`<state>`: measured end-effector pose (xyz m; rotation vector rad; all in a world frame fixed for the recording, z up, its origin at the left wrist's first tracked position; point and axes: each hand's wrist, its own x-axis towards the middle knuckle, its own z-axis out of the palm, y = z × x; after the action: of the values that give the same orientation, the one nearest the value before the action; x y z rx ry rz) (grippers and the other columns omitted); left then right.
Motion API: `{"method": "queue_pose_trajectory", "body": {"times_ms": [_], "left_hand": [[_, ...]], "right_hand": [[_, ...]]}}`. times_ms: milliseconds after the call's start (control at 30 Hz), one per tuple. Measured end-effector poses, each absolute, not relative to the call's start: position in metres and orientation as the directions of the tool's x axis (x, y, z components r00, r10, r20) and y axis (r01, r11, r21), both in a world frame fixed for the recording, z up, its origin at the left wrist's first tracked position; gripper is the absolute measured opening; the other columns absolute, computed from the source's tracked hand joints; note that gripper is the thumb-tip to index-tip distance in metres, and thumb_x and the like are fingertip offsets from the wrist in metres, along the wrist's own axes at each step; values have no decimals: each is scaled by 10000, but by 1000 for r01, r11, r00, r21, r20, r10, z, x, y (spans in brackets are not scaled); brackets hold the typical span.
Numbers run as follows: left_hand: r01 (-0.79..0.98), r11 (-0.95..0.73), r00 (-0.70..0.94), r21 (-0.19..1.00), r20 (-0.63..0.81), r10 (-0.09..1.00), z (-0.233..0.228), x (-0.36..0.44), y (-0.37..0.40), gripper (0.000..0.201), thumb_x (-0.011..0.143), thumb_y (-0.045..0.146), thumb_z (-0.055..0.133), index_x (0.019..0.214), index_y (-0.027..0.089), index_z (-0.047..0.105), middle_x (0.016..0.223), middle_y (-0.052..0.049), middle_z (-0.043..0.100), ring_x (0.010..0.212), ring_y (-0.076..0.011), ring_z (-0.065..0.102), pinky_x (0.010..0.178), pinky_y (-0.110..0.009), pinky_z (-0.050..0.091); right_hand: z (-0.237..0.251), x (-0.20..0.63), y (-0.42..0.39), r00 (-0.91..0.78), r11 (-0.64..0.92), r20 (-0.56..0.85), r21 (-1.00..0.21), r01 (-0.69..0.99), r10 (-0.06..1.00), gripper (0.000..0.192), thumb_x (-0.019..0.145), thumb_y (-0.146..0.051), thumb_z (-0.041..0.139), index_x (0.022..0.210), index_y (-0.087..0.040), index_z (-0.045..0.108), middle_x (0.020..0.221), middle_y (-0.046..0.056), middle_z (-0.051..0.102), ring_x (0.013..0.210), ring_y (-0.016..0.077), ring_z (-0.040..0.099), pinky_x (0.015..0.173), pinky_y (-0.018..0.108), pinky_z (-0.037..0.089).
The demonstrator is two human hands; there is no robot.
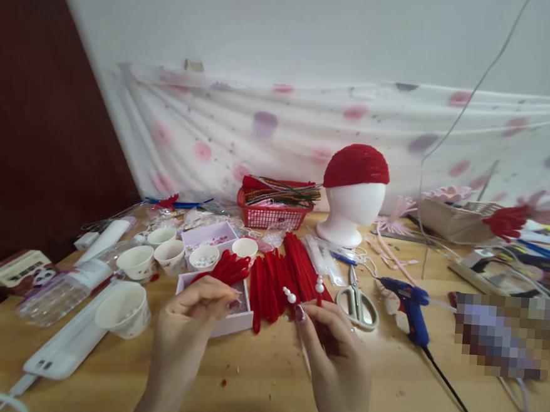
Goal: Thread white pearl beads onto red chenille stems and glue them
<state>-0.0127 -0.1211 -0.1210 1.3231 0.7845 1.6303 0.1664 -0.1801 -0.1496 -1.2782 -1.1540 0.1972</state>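
My right hand (pixel 338 342) is closed around red pipe cleaner stems, whose tips carry white pearl beads (pixel 319 285) and rise above the fingers. To its left, my left hand (pixel 186 322) is pinched, thumb against fingertips, in front of a small white box (pixel 231 324); whatever lies in the pinch is too small to make out. Red pipe cleaner pieces (pixel 226 267) are heaped over that box. Behind my hands, bundles of longer red pipe cleaners (pixel 269 287) lie on the wooden table (pixel 238 385).
Paper cups (pixel 124 311), one holding beads, stand at left beside a plastic bottle (pixel 66 292) and a white power bank-like bar (pixel 68 336). Scissors (pixel 355 302) and a blue glue gun (pixel 411 310) lie right. A red basket (pixel 274 216) and foam head (pixel 353 205) stand behind.
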Motion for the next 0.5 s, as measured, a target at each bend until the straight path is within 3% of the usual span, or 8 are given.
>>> {"method": "queue_pose_trajectory", "body": {"times_ms": [200, 300, 500], "left_hand": [[-103, -288, 78, 952, 297, 952, -118, 24, -140, 111, 796, 311, 727, 797, 240, 813, 760, -29, 786, 619, -133, 715, 597, -172, 586], [-55, -307, 33, 950, 309, 950, -117, 38, -145, 169, 816, 345, 689, 851, 238, 816, 766, -40, 794, 647, -172, 745, 617, -213, 611], [-48, -294, 40, 955, 295, 955, -115, 43, -145, 175, 834, 360, 682, 842, 227, 795, 757, -24, 792, 689, -163, 751, 641, -191, 597]], "right_hand": [[-146, 165, -185, 397, 432, 759, -630, 645, 515, 79, 887, -155, 646, 884, -204, 709, 891, 48, 665, 799, 149, 670, 691, 210, 556], [-144, 166, -187, 324, 461, 837, -521, 719, 440, 112, 886, -103, 639, 921, -190, 700, 902, 51, 660, 785, 124, 668, 647, 159, 546], [-140, 165, -190, 239, 490, 905, -395, 777, 352, 148, 876, -39, 635, 948, -162, 678, 908, 69, 665, 754, 120, 679, 601, 144, 558]]}}
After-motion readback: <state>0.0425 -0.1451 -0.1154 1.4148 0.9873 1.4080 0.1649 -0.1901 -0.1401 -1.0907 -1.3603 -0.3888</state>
